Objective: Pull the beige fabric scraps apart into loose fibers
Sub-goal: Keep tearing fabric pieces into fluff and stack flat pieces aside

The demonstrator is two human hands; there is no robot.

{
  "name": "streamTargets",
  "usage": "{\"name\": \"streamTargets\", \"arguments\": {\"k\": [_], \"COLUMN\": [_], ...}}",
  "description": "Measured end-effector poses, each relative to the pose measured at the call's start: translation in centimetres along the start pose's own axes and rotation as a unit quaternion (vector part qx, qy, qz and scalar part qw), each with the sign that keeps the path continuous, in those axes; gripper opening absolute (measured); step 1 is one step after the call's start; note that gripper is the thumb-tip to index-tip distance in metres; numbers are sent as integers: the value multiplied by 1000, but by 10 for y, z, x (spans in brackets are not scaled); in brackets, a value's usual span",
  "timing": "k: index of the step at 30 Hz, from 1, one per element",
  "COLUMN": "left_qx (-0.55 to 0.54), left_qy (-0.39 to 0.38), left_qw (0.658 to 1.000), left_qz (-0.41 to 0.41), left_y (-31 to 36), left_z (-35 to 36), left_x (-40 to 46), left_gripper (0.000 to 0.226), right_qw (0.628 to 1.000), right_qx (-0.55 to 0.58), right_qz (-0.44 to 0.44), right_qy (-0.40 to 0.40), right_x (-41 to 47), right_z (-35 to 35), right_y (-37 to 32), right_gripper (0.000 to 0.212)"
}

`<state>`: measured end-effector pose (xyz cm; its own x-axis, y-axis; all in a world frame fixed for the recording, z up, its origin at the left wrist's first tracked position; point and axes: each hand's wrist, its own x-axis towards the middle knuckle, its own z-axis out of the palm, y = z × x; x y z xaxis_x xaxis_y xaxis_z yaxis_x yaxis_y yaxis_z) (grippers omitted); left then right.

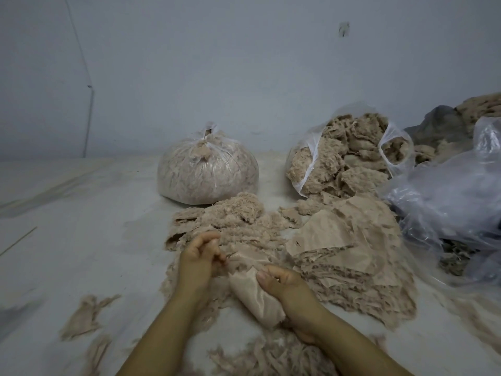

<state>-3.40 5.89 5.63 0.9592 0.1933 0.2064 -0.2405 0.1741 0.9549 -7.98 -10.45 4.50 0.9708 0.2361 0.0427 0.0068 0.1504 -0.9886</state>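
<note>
Nearest, the right hand [287, 287] holds a beige fabric scrap [253, 295] bunched in its grip above the fluffed fibers [271, 356] on the floor. The left hand [200, 255] pinches the scrap's frayed far edge. Judged best: keep the bunch anchored and tease small tufts away sideways, not tearing whole.

a plain pale grey-blue wall [244, 63] fills the upper half, meeting a second wall at a corner [88, 118] on the left. a small dark mark [343, 29] sits high on the right. below lies a whitish, dusty floor [67, 213]. the light is dim and even.
</note>
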Motion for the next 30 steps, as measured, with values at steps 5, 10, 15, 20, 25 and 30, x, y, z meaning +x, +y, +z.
{"name": "streamTargets", "arguments": {"k": [5, 10, 15, 20, 25, 30], "left_qx": [55, 128, 270, 428, 512, 575], "left_qy": [-31, -76, -99, -141, -168, -113], "left_qw": [998, 989, 958, 887, 830, 808], "left_qz": [14, 0, 19, 102, 148, 60], "left_y": [-4, -7, 1, 4, -2, -6], "left_z": [-7, -7, -15, -22, -41, -55], "left_x": [1, 1, 7, 8, 19, 24], "left_gripper": [19, 18, 22, 18, 23, 56], "right_qw": [995, 882, 726, 655, 662, 670], "right_qx": [-28, -267, -581, -729, -715, -710], "right_qz": [8, -95, -125, 21, 46, 60], "right_qy": [96, 376, 346, 196, 221, 206], "right_x": [5, 22, 18, 27, 28, 26], "right_z": [-14, -66, -85, -114, -140, -137], "right_y": [-22, -68, -59, -28, -16, -27], "right_gripper": [25, 26, 49, 50, 54, 55]}}
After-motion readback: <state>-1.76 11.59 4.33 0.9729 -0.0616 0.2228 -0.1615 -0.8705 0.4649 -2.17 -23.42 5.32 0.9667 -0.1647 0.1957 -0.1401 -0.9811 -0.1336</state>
